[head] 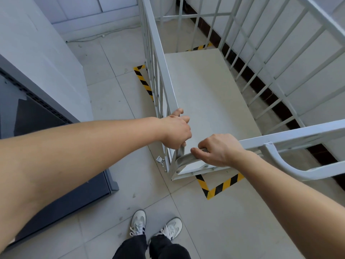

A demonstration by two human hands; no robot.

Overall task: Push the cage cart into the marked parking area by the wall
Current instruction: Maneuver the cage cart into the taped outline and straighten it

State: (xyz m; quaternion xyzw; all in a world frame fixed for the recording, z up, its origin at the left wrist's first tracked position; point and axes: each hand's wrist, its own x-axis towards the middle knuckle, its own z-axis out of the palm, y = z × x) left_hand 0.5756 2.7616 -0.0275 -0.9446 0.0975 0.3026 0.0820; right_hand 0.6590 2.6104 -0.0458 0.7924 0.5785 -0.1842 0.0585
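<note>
White cage cart [205, 94] corner rail sits inside both hands' grip.

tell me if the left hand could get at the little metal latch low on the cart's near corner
Probably yes. The left hand grips the cage cart corner post just above the latch, and nothing lies between them; it would have to let go and reach down.

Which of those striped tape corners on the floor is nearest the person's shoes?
The tape corner just below the cart, ahead of the shoes. The other two show farther off: one left of the cart, one beyond its far end.
</note>
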